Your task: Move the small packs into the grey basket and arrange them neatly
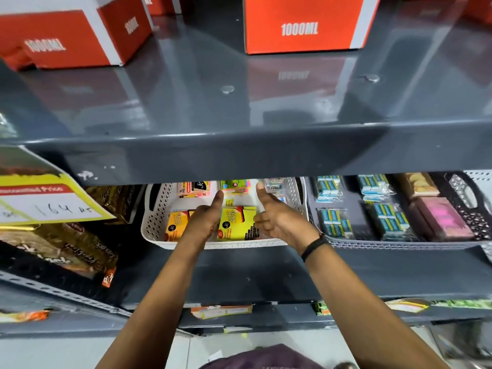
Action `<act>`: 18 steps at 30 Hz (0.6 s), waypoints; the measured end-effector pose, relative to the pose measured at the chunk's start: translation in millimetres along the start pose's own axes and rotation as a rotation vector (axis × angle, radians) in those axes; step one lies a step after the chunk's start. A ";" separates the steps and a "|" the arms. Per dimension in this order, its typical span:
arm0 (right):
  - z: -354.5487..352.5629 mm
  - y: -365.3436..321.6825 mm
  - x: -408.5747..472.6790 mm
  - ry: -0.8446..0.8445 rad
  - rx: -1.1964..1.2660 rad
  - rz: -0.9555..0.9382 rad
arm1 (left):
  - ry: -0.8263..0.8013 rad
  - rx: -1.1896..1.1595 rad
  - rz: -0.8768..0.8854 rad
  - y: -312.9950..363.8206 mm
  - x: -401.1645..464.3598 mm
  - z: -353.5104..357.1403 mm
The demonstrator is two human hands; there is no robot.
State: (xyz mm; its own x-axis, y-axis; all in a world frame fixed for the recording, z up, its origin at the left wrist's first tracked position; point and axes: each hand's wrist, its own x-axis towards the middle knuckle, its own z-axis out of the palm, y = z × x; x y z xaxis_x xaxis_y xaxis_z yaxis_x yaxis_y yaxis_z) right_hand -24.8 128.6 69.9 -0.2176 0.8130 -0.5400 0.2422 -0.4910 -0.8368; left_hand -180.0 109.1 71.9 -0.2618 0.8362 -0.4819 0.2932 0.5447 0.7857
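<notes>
A yellow sticky note pack (237, 222) stands in the white perforated basket (157, 222) on the middle shelf. My left hand (205, 222) presses its left edge and my right hand (277, 222) its right edge, both thumbs pointing up. An orange sticky note pack (174, 226) lies left of my left hand. More note packs (195, 189) sit at the back of that basket, half hidden by the shelf above. The grey basket (399, 245) stands right beside it and holds several small blue-and-white packs (335, 222).
The dark grey upper shelf (239, 153) overhangs the baskets and carries red "1000ML" boxes (303, 25). A dark perforated basket (471, 209) with pink and tan boxes stands far right. Snack bags (66, 249) and a yellow price sign (48, 198) crowd the left.
</notes>
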 end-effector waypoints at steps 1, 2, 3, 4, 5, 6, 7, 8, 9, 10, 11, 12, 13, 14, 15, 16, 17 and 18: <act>0.1 1.1 2.6 0.001 0.007 -0.003 | -0.010 -0.006 -0.007 0.3 0.6 1.4; 0.6 1.2 4.7 0.008 0.003 -0.003 | -0.019 -0.003 -0.010 2.0 -0.5 2.5; 1.1 0.5 5.8 0.016 0.010 -0.010 | -0.026 0.002 0.006 3.2 -0.7 3.4; 1.7 -1.3 5.0 0.025 0.036 -0.011 | -0.025 0.003 0.022 4.4 -1.2 4.6; 0.9 -0.7 5.3 0.023 0.068 -0.025 | -0.022 0.008 0.025 5.2 -0.8 6.3; -0.5 0.9 6.4 0.018 0.079 -0.045 | -0.010 0.016 0.020 6.0 -0.1 8.7; -1.8 2.4 7.8 0.017 0.088 -0.058 | 0.005 0.023 0.023 5.0 2.5 10.7; -1.9 2.3 9.3 0.004 0.098 -0.054 | 0.007 0.027 0.027 4.6 4.0 12.1; -1.2 2.8 12.6 0.008 0.109 -0.048 | 0.012 0.038 0.027 4.1 4.1 12.5; -0.7 3.6 15.0 0.016 0.122 -0.041 | 0.007 0.043 0.020 4.5 2.3 12.3; -0.2 5.0 16.8 0.014 0.134 -0.038 | 0.002 0.041 0.024 3.8 2.3 12.7; 0.0 3.6 13.8 0.017 0.141 -0.043 | 0.004 0.037 0.031 3.4 1.0 12.2; 0.7 3.4 13.5 0.019 0.159 -0.050 | 0.005 0.044 0.052 2.3 -1.0 12.8; 0.5 2.9 9.9 0.031 0.177 -0.067 | 0.013 0.064 0.075 3.0 -4.8 13.6; -1.1 6.4 11.2 0.045 0.207 -0.098 | 0.024 0.083 0.121 1.9 -6.4 14.9; -2.1 5.3 0.7 0.081 0.227 -0.116 | 0.038 0.101 0.172 1.6 -11.5 16.9; -6.4 8.5 -4.9 0.095 0.245 -0.155 | 0.048 0.091 0.243 0.0 -15.5 19.4; -8.3 8.5 -15.5 0.108 0.248 -0.189 | 0.070 0.083 0.310 -0.2 -22.2 22.3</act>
State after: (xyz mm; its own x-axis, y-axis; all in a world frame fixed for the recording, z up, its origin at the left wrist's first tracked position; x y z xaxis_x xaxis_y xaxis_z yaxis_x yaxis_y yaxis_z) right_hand -11.5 114.4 71.9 -0.1319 0.9190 -0.3715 -0.0330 -0.3787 -0.9249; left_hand -153.7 91.8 73.8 -0.2100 0.9582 -0.1944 0.4423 0.2705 0.8551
